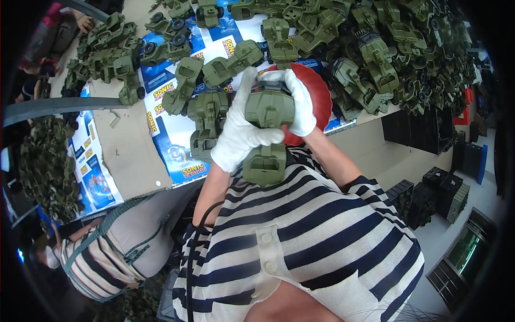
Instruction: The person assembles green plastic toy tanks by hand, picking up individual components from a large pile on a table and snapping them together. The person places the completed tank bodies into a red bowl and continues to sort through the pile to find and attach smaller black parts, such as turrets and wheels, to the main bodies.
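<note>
The table [134, 145], covered with blue printed sheets and brown card, fills the upper picture, with a heap of olive-green toy vehicles [375, 48] from eleven to two o'clock and a red dish [322, 96] near centre. Just above centre, both white-gloved hands are clamped on one green toy truck [268, 134]: the left hand [238, 134] wraps its side at nine o'clock, the right hand [298, 102] caps its top at one o'clock. A firm, steady two-handed grip, fingers off the wheels, would likely serve best.
</note>
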{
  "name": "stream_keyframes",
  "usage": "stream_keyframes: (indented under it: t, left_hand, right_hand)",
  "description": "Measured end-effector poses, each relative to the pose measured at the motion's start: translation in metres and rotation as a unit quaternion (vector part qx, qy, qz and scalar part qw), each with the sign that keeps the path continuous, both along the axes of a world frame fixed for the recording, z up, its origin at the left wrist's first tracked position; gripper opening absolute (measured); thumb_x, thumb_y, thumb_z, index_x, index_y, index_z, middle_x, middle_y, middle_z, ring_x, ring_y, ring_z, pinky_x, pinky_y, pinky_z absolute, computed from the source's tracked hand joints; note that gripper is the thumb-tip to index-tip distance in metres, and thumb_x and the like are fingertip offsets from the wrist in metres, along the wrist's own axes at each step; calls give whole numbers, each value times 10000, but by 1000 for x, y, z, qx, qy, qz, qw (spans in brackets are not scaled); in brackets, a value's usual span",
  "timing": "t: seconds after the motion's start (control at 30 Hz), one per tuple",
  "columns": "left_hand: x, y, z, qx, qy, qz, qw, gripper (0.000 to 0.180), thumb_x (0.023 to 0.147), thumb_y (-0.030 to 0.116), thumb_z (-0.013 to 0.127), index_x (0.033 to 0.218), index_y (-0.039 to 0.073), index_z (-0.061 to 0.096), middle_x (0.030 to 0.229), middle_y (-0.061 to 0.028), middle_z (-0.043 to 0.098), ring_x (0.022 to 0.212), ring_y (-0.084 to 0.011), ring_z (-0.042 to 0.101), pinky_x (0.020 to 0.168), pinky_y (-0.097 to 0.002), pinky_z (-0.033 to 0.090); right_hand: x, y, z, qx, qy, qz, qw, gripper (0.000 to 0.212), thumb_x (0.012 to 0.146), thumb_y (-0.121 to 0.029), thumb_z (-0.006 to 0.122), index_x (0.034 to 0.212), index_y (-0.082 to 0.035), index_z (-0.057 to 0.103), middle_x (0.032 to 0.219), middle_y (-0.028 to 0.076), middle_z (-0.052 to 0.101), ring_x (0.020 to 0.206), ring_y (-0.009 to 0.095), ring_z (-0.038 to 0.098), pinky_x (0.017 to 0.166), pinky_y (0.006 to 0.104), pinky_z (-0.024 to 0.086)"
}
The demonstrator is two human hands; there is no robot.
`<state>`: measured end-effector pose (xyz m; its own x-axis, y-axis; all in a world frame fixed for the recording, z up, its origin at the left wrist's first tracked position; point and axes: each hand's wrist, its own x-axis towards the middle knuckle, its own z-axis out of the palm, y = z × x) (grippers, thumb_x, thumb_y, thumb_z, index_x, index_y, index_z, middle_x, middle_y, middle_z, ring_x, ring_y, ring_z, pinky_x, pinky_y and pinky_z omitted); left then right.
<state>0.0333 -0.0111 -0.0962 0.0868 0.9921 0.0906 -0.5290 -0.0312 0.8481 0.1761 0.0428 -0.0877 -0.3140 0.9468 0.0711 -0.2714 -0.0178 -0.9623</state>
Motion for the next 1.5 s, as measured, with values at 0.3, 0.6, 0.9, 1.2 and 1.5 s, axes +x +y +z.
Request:
stream_keyframes:
  t: [0.3, 0.6, 0.9, 1.2, 1.5]
  left_hand:
    - [-25, 1, -18, 107, 211, 114, 965, 1097, 620, 694, 812, 1401, 8, 463, 1332, -134, 552, 1241, -252, 538, 1063, -382, 422]
    - [-29, 1, -4, 128, 203, 175, 955, 981, 635, 732, 798, 1226, -17, 570, 1156, -119, 588, 1089, -243, 602, 954, -367, 470]
    - [-22, 30, 9, 28, 246, 156, 956, 646, 943, 476, 644, 1329, -18, 488, 1307, -164, 530, 1190, -247, 532, 1021, -347, 418]
    - [-83, 152, -21, -86, 304, 172, 933, 587, 904, 347, 735, 1272, -76, 560, 1175, -132, 664, 1051, -194, 636, 893, -321, 503]
    - [-151, 325, -99, -109, 565, 256, 777, 989, 642, 360, 897, 1428, -4, 417, 1335, -259, 574, 1183, -366, 604, 986, -385, 486]
  right_hand:
    - [-15, -21, 1, 279, -181, -53, 941, 613, 845, -396, 724, 1259, 23, 554, 1232, 207, 620, 1172, 379, 593, 1003, 424, 468]
    - [-35, -19, 14, 298, -160, -110, 934, 296, 831, -36, 634, 1120, 23, 610, 1027, 202, 657, 915, 347, 666, 824, 392, 530]
    - [-34, 24, 2, 138, -141, -107, 974, 182, 965, -96, 586, 1095, 3, 664, 989, 92, 689, 884, 138, 629, 814, 294, 514]
    - [74, 252, 17, 250, -503, -172, 809, 446, 950, -449, 602, 1141, -58, 698, 1057, 171, 726, 1006, 341, 678, 923, 368, 511]
    - [65, 139, 37, 442, -416, -215, 766, 196, 834, -127, 702, 1010, -51, 662, 1031, 174, 682, 934, 393, 653, 828, 455, 525]
